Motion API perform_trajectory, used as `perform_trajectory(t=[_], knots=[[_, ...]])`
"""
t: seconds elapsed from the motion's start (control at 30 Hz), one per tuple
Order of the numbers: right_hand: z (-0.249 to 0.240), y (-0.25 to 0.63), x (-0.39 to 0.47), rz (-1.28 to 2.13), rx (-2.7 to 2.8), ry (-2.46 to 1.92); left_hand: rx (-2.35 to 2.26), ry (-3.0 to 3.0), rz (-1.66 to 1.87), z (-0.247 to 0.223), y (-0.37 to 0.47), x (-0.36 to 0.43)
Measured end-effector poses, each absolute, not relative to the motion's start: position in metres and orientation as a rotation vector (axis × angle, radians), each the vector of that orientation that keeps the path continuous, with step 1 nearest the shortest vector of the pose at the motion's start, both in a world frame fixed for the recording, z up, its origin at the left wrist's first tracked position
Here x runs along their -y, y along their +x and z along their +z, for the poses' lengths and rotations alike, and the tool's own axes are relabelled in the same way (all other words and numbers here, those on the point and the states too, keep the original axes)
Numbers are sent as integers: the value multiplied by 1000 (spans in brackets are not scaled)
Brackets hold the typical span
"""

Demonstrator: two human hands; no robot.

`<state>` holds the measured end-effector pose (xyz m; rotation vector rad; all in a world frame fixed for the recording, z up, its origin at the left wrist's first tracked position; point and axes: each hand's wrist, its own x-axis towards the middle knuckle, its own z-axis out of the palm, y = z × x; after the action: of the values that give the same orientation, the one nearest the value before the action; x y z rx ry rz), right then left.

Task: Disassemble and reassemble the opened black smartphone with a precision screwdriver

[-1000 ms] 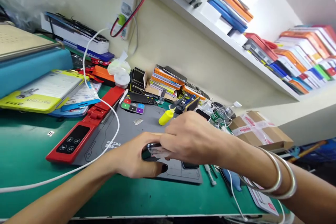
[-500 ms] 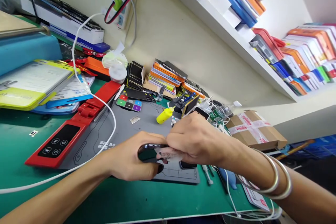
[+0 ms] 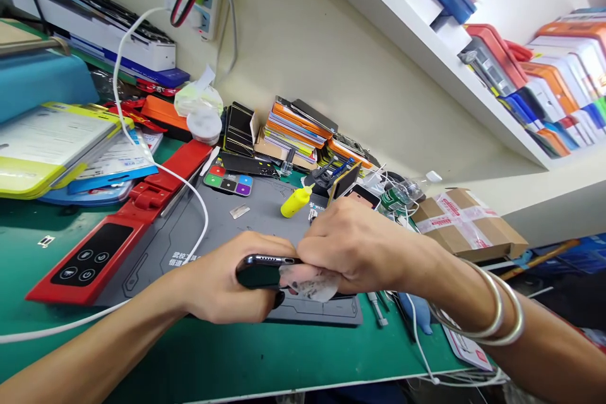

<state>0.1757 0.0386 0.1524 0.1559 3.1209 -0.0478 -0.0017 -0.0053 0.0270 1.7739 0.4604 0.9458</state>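
My left hand (image 3: 227,287) grips a dark smartphone (image 3: 258,275), with the fingers over the far side and the thumb underneath. The phone's bottom edge, with its port and speaker holes, faces me. Pressed against the phone's right end is my right hand (image 3: 348,243), its fingers curled into a fist. From under that fist hangs a thin translucent sheet (image 3: 315,284) with dark smudges, lying across part of the phone. The right fingertips are hidden. Both hands are above a grey work mat (image 3: 222,227), and a yellow squeeze bottle (image 3: 296,201) stands just beyond them.
A red device with a touch panel (image 3: 89,255) lies along the mat's left side, and a white cable (image 3: 196,192) loops over it. At the right are a taped cardboard box (image 3: 454,218) and a plastic bottle (image 3: 402,196). A loaded shelf (image 3: 426,57) overhangs the back.
My view has shifted slightly, moving the background. Both hands keep their hold on the phone and sheet; more of the translucent sheet shows below my right fist.
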Motion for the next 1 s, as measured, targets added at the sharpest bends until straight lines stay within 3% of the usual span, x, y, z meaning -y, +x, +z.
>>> perform_trajectory(t=[0.27,0.6,1.0], knots=[[156,171,-44,-123,-3033,169,-373,1593,952,25,-3,4],[94,190,-39,-143,-3611,358,-463,1623,945,22,-4,4],[45,180,-24,-481,-3935,767,-598,1432,917,25,-9,13]])
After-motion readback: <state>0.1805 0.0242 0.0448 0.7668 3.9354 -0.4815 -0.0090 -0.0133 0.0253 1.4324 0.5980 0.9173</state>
